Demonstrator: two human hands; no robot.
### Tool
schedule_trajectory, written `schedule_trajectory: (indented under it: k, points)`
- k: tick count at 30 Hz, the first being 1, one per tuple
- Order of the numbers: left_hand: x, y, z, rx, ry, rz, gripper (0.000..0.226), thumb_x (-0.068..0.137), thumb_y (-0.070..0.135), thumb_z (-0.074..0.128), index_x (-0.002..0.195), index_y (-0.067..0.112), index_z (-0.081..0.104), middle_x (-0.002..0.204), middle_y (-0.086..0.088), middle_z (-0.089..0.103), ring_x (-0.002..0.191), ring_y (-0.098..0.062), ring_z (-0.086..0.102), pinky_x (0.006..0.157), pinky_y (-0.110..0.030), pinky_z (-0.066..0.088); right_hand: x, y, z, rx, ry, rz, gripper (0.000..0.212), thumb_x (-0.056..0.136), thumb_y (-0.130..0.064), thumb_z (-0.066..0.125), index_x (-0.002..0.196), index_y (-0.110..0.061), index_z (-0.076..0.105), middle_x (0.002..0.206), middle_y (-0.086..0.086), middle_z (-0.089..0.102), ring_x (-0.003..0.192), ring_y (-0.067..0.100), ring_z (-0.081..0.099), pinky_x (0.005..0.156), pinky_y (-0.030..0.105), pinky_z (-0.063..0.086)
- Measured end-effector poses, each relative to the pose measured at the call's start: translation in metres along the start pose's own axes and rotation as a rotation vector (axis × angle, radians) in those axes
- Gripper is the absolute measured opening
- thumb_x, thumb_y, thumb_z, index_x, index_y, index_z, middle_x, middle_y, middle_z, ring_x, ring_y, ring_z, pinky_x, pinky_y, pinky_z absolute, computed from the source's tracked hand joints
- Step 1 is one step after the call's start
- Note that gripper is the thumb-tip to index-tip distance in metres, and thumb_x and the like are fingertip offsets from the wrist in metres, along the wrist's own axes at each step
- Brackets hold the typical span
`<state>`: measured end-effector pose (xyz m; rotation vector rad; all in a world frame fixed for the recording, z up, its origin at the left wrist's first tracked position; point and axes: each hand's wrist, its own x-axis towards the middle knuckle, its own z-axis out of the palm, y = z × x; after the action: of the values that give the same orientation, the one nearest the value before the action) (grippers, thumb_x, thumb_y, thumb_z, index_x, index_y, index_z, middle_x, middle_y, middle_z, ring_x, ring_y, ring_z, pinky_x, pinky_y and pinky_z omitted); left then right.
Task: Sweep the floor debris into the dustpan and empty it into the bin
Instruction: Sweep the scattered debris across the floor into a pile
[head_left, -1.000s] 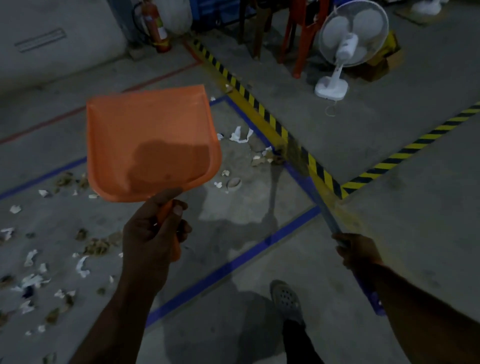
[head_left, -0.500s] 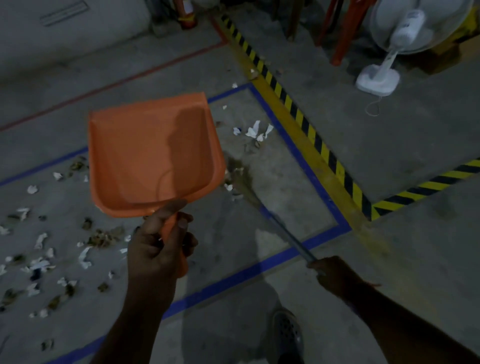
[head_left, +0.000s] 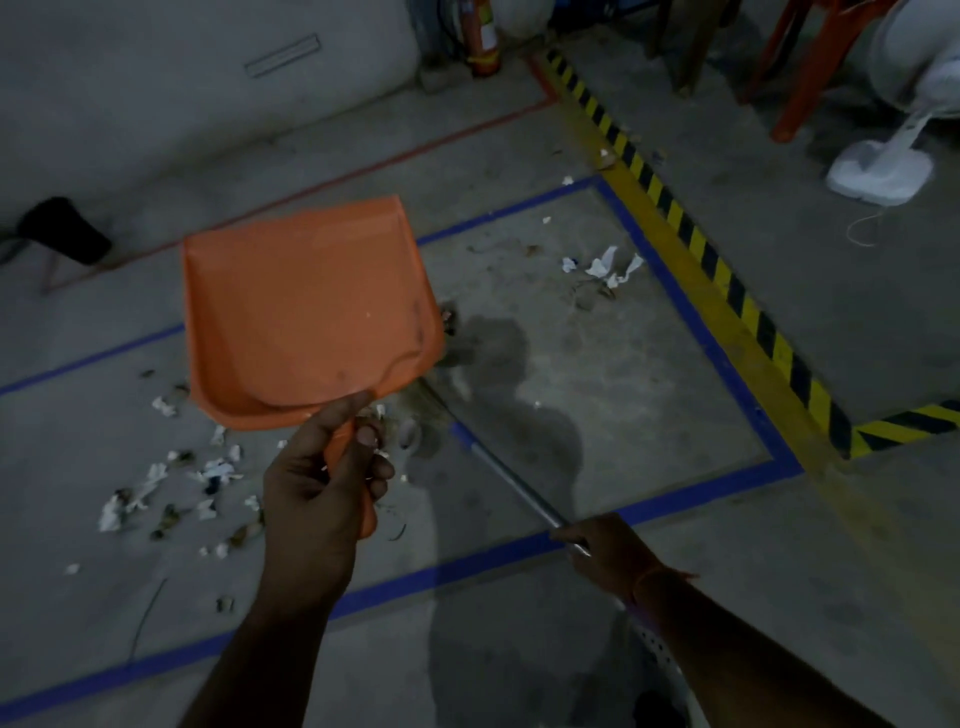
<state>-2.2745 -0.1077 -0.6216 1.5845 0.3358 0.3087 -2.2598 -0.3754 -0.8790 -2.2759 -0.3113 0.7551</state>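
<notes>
Gripping orange dustpan (head_left: 306, 312) in left hand (head_left: 317, 488), right hand (head_left: 605, 551) clenching broom handle (head_left: 511, 486) (debris (head_left: 208, 470) below).

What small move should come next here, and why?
Probably lower the orange dustpan to the floor beside the litter. The left hand holds it raised by its handle, and it looks nearly empty, while paper scraps lie scattered below it. The right hand grips the broom handle, whose head end lies near that litter, ready to push it in.
</notes>
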Motion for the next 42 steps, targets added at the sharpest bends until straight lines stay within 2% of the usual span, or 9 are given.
schedule_trajectory:
  k: [5, 9, 15, 19, 21, 24, 27, 29, 42]
  points:
    - [-0.033, 0.022, -0.056, -0.015, -0.024, -0.012, 0.027, 0.100, 0.002, 0.058, 0.123, 0.013, 0.069, 0.079, -0.007, 0.063, 0.060, -0.017, 0.058, 0.054, -0.026, 0.050, -0.084, -0.007, 0.020, -0.013, 0.099, 0.217, 0.037, 0.082, -0.016, 0.069, 0.116, -0.031, 0.070, 0.108, -0.006, 0.071, 0.091, 0.001, 0.065, 0.076, 0.004, 0.042]
    - [-0.049, 0.030, -0.077, -0.051, -0.033, -0.014, 0.029, 0.100, -0.001, 0.055, 0.118, 0.016, 0.070, 0.080, -0.003, 0.066, 0.056, -0.015, 0.058, 0.052, -0.025, 0.048, -0.149, -0.007, 0.027, 0.046, 0.143, 0.396, 0.026, 0.086, -0.026, 0.066, 0.102, -0.046, 0.066, 0.085, -0.008, 0.069, 0.064, 0.000, 0.065, 0.057, 0.001, 0.044]
    - [-0.055, 0.026, -0.078, -0.024, -0.046, -0.008, 0.030, 0.100, -0.003, 0.053, 0.125, 0.008, 0.066, 0.084, -0.003, 0.070, 0.056, -0.016, 0.061, 0.049, -0.024, 0.046, -0.182, 0.003, 0.051, -0.065, 0.048, 0.420, 0.034, 0.075, -0.019, 0.072, 0.104, -0.036, 0.074, 0.103, 0.001, 0.074, 0.093, 0.014, 0.069, 0.080, 0.011, 0.045]
    - [-0.050, 0.023, -0.059, -0.010, -0.058, -0.010, 0.030, 0.100, -0.003, 0.054, 0.124, 0.009, 0.066, 0.080, -0.003, 0.068, 0.055, -0.016, 0.060, 0.049, -0.025, 0.047, -0.147, 0.051, 0.097, -0.049, 0.020, 0.289, 0.047, 0.069, -0.050, 0.062, 0.116, -0.042, 0.068, 0.137, 0.004, 0.057, 0.124, 0.021, 0.056, 0.103, 0.027, 0.045]
    - [-0.044, 0.024, -0.041, -0.001, -0.057, -0.017, 0.029, 0.100, -0.003, 0.055, 0.124, 0.009, 0.066, 0.077, -0.002, 0.069, 0.054, -0.014, 0.060, 0.048, -0.024, 0.047, -0.125, 0.063, 0.100, -0.016, 0.029, 0.272, 0.045, 0.062, -0.060, 0.057, 0.107, -0.063, 0.062, 0.125, -0.012, 0.064, 0.118, 0.016, 0.060, 0.097, 0.032, 0.051]
    - [-0.029, 0.027, -0.008, -0.004, -0.055, -0.026, 0.029, 0.100, -0.002, 0.055, 0.125, 0.007, 0.066, 0.077, -0.002, 0.068, 0.054, -0.014, 0.058, 0.048, -0.023, 0.046, -0.107, 0.021, 0.046, 0.131, 0.039, 0.247, 0.033, 0.065, -0.049, 0.065, 0.093, -0.065, 0.062, 0.093, -0.020, 0.070, 0.079, 0.000, 0.068, 0.074, 0.027, 0.059]
    - [-0.012, 0.029, 0.035, -0.015, -0.062, -0.028, 0.029, 0.101, -0.002, 0.053, 0.127, 0.004, 0.063, 0.084, -0.007, 0.066, 0.056, -0.013, 0.056, 0.050, -0.023, 0.045, -0.088, -0.009, -0.018, 0.310, 0.111, 0.240, 0.038, 0.075, -0.016, 0.072, 0.107, -0.036, 0.071, 0.090, -0.004, 0.074, 0.067, 0.003, 0.069, 0.063, 0.027, 0.059]
    - [0.003, 0.028, 0.066, -0.017, -0.058, -0.015, 0.028, 0.101, -0.001, 0.054, 0.128, 0.003, 0.063, 0.090, -0.011, 0.065, 0.057, -0.014, 0.056, 0.052, -0.024, 0.046, -0.071, -0.009, -0.056, 0.369, 0.124, 0.259, 0.040, 0.081, -0.004, 0.068, 0.103, -0.036, 0.068, 0.080, 0.007, 0.073, 0.051, 0.009, 0.064, 0.050, 0.028, 0.056]
    - [0.103, 0.048, 0.235, 0.008, -0.163, 0.017, 0.030, 0.102, 0.005, 0.055, 0.129, 0.010, 0.064, 0.091, -0.003, 0.069, 0.061, -0.017, 0.063, 0.054, -0.026, 0.049, -0.012, 0.089, -0.264, 0.460, 0.353, 0.309, 0.036, 0.086, 0.001, 0.066, 0.114, -0.022, 0.070, 0.075, 0.004, 0.072, 0.050, 0.025, 0.064, 0.047, 0.032, 0.054]
